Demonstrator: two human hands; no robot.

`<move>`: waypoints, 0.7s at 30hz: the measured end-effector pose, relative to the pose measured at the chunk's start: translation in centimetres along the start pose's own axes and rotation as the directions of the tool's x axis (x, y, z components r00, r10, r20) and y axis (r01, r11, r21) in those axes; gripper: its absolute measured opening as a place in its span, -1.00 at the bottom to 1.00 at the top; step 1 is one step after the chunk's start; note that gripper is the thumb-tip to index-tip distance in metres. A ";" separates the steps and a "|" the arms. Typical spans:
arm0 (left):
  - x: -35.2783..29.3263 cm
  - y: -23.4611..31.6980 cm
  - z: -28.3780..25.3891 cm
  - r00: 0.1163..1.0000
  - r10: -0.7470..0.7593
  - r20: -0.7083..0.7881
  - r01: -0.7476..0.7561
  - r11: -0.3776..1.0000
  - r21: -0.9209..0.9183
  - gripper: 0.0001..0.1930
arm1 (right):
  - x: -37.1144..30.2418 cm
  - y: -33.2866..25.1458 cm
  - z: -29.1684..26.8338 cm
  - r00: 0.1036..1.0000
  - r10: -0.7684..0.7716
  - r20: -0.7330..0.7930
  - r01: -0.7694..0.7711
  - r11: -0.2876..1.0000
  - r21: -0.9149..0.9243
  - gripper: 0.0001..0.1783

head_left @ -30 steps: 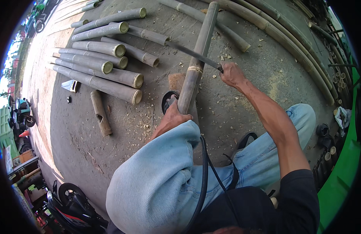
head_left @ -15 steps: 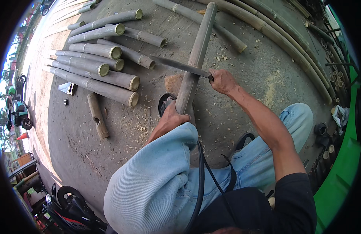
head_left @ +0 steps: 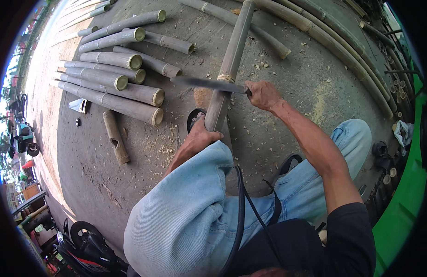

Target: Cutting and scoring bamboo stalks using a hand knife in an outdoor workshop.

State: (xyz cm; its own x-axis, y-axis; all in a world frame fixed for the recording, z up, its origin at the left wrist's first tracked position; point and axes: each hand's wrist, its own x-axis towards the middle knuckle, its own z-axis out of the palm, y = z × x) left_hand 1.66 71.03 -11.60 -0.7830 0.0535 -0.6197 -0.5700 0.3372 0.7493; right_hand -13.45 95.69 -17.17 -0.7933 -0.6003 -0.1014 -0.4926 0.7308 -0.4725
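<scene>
Wears a black T-shirt and light blue jeans across the bottom of the frame, with a black cord hanging over the lap. Grips the near end of a bamboo pole with the left hand at the centre of the frame, close by the bent knee. Holds that pole slanting up and slightly right to the top edge. Wraps the right hand, right of centre, around the handle of a machete, blade pointing left across the pole just below a ringed node. Cannot tell, through the blur, whether steel touches bamboo.

Beside the left hand, a foot in a dark sandal; just beyond, a brown block, partly hidden. Around these, pale wood chips scattered over the grey ground. Left of centre, a short notched bamboo piece. At upper left, a group of cut bamboo sections, most with pale ends facing right. At upper right, long curved bamboo poles side by side. At the far left edge, a teal motorbike.
</scene>
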 end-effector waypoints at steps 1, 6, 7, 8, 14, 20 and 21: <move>0.3 0.4 0.1 1.000 -0.008 -0.008 0.008 0.999 0.031 -0.12 | 0.4 1.2 -0.1 1.000 0.003 -0.004 -0.003 1.000 -0.005 -0.86; -0.7 2.4 -0.4 0.992 -0.096 0.078 0.095 0.995 0.017 0.11 | -0.1 0.1 -1.0 0.980 -0.123 0.156 0.132 0.990 -0.047 -0.84; -1.0 2.3 -0.4 0.991 -0.094 0.096 0.100 0.994 -0.052 0.10 | -0.1 0.1 -0.9 0.980 -0.124 0.159 0.133 0.990 -0.047 -0.84; -0.8 2.2 -0.6 0.986 -0.108 0.127 0.114 0.993 -0.040 0.02 | 0.0 0.2 -0.7 0.996 -0.017 0.092 0.014 0.999 0.032 -0.83; 0.6 -0.8 -1.2 0.995 -0.038 0.094 0.047 0.994 -0.096 -0.09 | 0.7 -0.2 0.1 0.998 -0.038 0.053 0.036 0.998 0.042 -0.85; 0.7 0.7 -0.5 0.981 -0.006 0.195 0.039 0.986 -0.161 -0.10 | 1.0 2.3 -0.5 0.972 0.232 0.035 -0.234 0.970 0.068 -0.85; 0.4 0.5 -0.5 0.982 -0.011 0.191 0.043 0.986 -0.161 -0.10 | 0.6 1.1 -0.9 0.996 0.068 0.057 -0.069 0.997 0.020 -0.85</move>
State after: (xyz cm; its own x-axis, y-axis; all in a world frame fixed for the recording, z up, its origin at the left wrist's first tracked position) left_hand 0.91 70.75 -11.38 -0.7144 0.2282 -0.6615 -0.6356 0.1835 0.7499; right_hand -14.80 96.47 -16.93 -0.8033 -0.5668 -0.1830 -0.4294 0.7641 -0.4815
